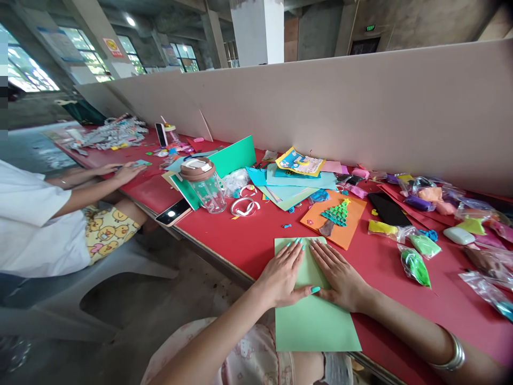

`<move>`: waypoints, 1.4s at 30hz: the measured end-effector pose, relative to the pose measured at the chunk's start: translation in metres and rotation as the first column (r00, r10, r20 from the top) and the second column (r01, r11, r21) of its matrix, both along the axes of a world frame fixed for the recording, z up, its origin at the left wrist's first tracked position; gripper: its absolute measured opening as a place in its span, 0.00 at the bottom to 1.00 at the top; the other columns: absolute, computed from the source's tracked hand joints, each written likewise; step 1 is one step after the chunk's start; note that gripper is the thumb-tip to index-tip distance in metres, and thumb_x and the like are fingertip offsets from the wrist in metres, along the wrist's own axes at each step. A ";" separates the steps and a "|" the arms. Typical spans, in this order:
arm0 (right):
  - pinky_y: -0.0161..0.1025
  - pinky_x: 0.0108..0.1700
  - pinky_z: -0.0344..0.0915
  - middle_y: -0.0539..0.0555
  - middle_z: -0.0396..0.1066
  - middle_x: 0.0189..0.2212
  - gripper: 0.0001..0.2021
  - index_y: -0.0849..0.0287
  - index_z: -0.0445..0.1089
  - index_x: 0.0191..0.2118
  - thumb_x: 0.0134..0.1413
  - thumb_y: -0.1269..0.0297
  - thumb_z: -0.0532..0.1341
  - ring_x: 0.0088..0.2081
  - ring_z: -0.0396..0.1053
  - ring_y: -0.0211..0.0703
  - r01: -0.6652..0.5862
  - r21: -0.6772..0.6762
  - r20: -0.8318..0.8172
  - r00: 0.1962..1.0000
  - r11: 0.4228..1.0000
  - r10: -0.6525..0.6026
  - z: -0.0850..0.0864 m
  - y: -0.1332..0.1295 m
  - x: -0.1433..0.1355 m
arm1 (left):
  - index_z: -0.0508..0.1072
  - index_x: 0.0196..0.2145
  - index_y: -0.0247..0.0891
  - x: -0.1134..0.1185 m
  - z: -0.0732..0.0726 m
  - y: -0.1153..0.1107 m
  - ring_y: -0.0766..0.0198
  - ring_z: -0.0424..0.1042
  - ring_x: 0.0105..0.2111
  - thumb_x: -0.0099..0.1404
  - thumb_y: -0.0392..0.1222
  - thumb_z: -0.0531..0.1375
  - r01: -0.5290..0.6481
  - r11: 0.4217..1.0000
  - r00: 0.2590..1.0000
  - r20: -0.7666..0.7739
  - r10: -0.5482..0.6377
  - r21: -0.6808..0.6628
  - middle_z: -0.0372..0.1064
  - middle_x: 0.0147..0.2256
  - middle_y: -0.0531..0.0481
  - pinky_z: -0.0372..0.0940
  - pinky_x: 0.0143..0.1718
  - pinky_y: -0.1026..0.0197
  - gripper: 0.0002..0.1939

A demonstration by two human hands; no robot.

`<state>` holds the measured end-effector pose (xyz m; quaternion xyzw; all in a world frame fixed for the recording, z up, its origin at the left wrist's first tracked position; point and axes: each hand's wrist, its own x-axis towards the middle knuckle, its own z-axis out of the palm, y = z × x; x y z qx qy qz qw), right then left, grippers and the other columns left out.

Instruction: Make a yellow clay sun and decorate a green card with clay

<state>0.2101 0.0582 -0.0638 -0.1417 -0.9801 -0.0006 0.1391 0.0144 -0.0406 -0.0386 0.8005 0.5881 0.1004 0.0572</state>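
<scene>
A sheet of light green paper (312, 329) lies at the table's front edge, its near part reaching out over my lap. My left hand (284, 275) rests flat on its left side, fingers stretched toward the far edge. Flat on the right side lies my right hand (339, 275), its fingers straight and close to the left ones. The two thumbs almost meet in the middle of the sheet. Just beyond it is an orange card (348, 227) bearing a green clay tree (335, 214) with a brown trunk.
A lidded plastic cup (206, 187), a phone (173, 212) and a coiled white cable (245, 207) are on the left. Stacked papers (296, 182) lie behind. Clay packets (414, 266) and a black phone (388, 209) spread right. A person (36, 219) sits at left. A partition (320, 107) backs the table.
</scene>
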 end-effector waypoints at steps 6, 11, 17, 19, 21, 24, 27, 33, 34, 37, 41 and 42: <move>0.53 0.61 0.51 0.66 0.40 0.64 0.46 0.69 0.34 0.66 0.53 0.36 0.45 0.64 0.40 0.57 0.012 -0.011 0.007 1.000 1.000 -0.012 0.002 -0.001 -0.001 | 0.46 0.62 0.24 0.011 -0.005 -0.006 0.51 0.38 0.64 0.65 0.63 0.40 0.056 0.997 0.998 -0.028 -0.054 0.049 0.39 0.63 0.34 0.43 0.63 0.52 0.41; 0.53 0.60 0.53 0.66 0.41 0.64 0.44 0.68 0.38 0.66 0.54 0.39 0.49 0.64 0.41 0.56 0.053 -0.004 0.017 0.998 0.999 -0.053 0.004 -0.004 -0.003 | 0.48 0.61 0.22 0.021 -0.005 -0.010 0.50 0.37 0.64 0.64 0.64 0.40 0.079 0.996 0.995 -0.061 -0.076 0.052 0.41 0.63 0.33 0.43 0.63 0.52 0.43; 0.51 0.62 0.51 0.65 0.42 0.64 0.43 0.69 0.34 0.66 0.56 0.42 0.49 0.64 0.40 0.54 0.048 0.016 0.007 0.999 0.999 -0.048 0.003 -0.002 -0.002 | 0.49 0.61 0.25 0.013 -0.002 -0.002 0.51 0.42 0.63 0.62 0.68 0.40 -0.016 0.999 1.000 -0.027 0.017 0.031 0.41 0.63 0.34 0.43 0.62 0.51 0.45; 0.51 0.62 0.51 0.65 0.42 0.63 0.42 0.69 0.34 0.66 0.57 0.43 0.48 0.64 0.40 0.54 0.042 0.025 0.003 0.999 0.999 -0.042 0.002 -0.002 -0.002 | 0.49 0.61 0.23 0.009 -0.001 0.000 0.50 0.43 0.63 0.59 0.70 0.41 -0.090 0.996 0.996 -0.016 0.091 0.016 0.41 0.63 0.32 0.46 0.62 0.51 0.48; 0.52 0.61 0.52 0.66 0.43 0.63 0.41 0.69 0.34 0.66 0.57 0.43 0.48 0.64 0.41 0.55 0.040 0.029 0.003 0.999 0.999 -0.040 0.002 -0.002 -0.002 | 0.49 0.61 0.22 0.008 0.000 -0.001 0.50 0.44 0.63 0.59 0.70 0.41 -0.128 0.992 0.992 -0.012 0.128 0.010 0.41 0.62 0.30 0.47 0.61 0.50 0.49; 0.52 0.61 0.53 0.66 0.43 0.63 0.40 0.70 0.37 0.65 0.58 0.44 0.48 0.64 0.41 0.55 0.056 0.016 0.014 0.998 0.998 -0.057 0.004 -0.003 -0.003 | 0.49 0.61 0.24 0.011 0.000 -0.005 0.51 0.41 0.63 0.61 0.68 0.42 -0.024 1.000 1.000 -0.010 0.024 0.013 0.41 0.63 0.33 0.45 0.62 0.52 0.46; 0.52 0.61 0.53 0.66 0.42 0.63 0.39 0.70 0.39 0.65 0.58 0.45 0.48 0.64 0.41 0.55 0.054 -0.009 0.024 0.998 0.998 -0.054 0.005 -0.004 -0.003 | 0.49 0.61 0.26 0.014 -0.001 -0.008 0.53 0.39 0.64 0.62 0.67 0.42 0.094 0.995 0.996 -0.002 -0.094 0.017 0.41 0.63 0.35 0.45 0.62 0.54 0.44; 0.53 0.61 0.52 0.65 0.44 0.63 0.40 0.68 0.37 0.66 0.58 0.45 0.49 0.64 0.41 0.54 0.065 -0.022 0.010 0.998 0.998 -0.065 0.004 -0.003 -0.003 | 0.45 0.62 0.24 0.005 0.000 -0.003 0.48 0.44 0.63 0.61 0.67 0.44 -0.065 0.998 0.998 0.009 0.065 -0.018 0.41 0.62 0.30 0.49 0.60 0.50 0.45; 0.53 0.61 0.52 0.65 0.44 0.63 0.40 0.68 0.38 0.66 0.58 0.45 0.49 0.64 0.42 0.55 0.063 -0.025 0.009 0.998 0.998 -0.063 0.004 -0.003 -0.003 | 0.44 0.62 0.24 0.005 0.000 -0.003 0.48 0.44 0.63 0.61 0.67 0.44 -0.070 0.997 0.998 0.005 0.070 -0.014 0.40 0.62 0.30 0.48 0.60 0.49 0.46; 0.52 0.61 0.52 0.65 0.43 0.63 0.39 0.68 0.40 0.65 0.58 0.44 0.48 0.64 0.42 0.55 0.062 -0.032 0.007 0.998 0.998 -0.062 0.005 -0.003 -0.004 | 0.45 0.62 0.24 0.012 -0.002 -0.007 0.49 0.39 0.64 0.61 0.67 0.44 0.011 1.000 1.000 -0.003 -0.011 0.015 0.38 0.63 0.32 0.45 0.62 0.51 0.46; 0.52 0.61 0.53 0.66 0.43 0.63 0.39 0.70 0.42 0.65 0.58 0.44 0.48 0.64 0.42 0.55 0.059 -0.027 0.029 0.998 0.998 -0.058 0.008 -0.004 -0.004 | 0.49 0.61 0.24 0.015 -0.001 -0.009 0.52 0.38 0.64 0.60 0.68 0.43 0.118 0.993 0.993 0.004 -0.118 0.005 0.41 0.63 0.34 0.42 0.63 0.53 0.46; 0.52 0.61 0.53 0.67 0.43 0.63 0.39 0.70 0.41 0.65 0.58 0.44 0.48 0.64 0.42 0.55 0.059 -0.027 0.031 0.998 0.998 -0.059 0.008 -0.004 -0.004 | 0.50 0.61 0.24 0.012 0.001 -0.007 0.52 0.39 0.64 0.61 0.68 0.43 0.100 0.995 0.995 0.010 -0.100 -0.006 0.41 0.63 0.34 0.43 0.63 0.53 0.46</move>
